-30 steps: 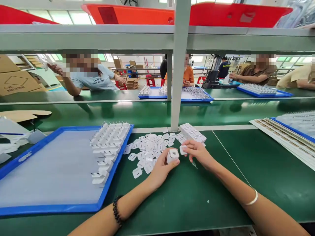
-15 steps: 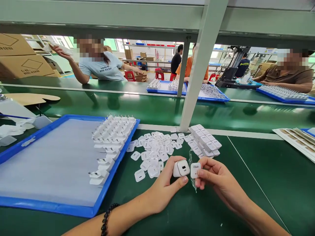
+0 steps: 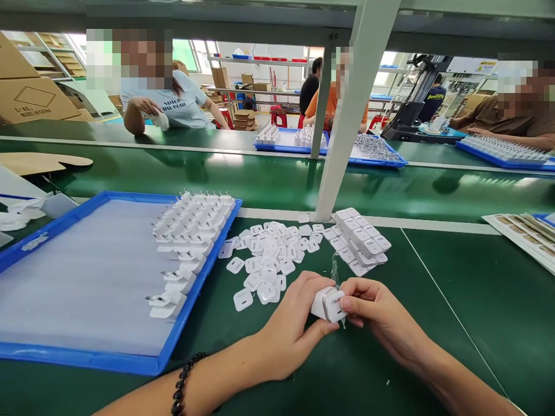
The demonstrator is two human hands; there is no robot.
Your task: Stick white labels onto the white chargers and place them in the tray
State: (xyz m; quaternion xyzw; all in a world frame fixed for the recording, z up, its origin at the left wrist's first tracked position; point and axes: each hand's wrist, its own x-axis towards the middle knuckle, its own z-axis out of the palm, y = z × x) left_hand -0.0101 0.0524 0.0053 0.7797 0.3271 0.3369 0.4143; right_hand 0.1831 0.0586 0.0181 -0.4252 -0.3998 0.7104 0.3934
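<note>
My left hand [image 3: 288, 335] is closed around a white plug charger [image 3: 318, 305], whose port end points to the right. Between thumb and fingers, my right hand [image 3: 381, 312] pinches a small white printed face plate [image 3: 335, 309] with a slot in it. The plate lies over the charger's port end, slightly askew; whether it sits flush I cannot tell. A strip of clear film [image 3: 334, 270] hangs behind the fingers. Just beyond my hands lies a heap of loose face plates [image 3: 271, 254], with stacked sheets of similar plates [image 3: 362, 238] to its right.
At left, a blue-rimmed tray [image 3: 162, 361] holds rows of white plug chargers [image 3: 195, 222], pins up. A slanted white post [image 3: 342, 133] rises beyond the heap. Across the green conveyor [image 3: 208, 173], co-workers sit near more trays. Printed cards [image 3: 526, 245] lie at far right.
My right hand has brought the face plate leftward onto the charger's port end, covering the port. The view has tilted slightly down. The co-worker at left has lowered a raised arm.
</note>
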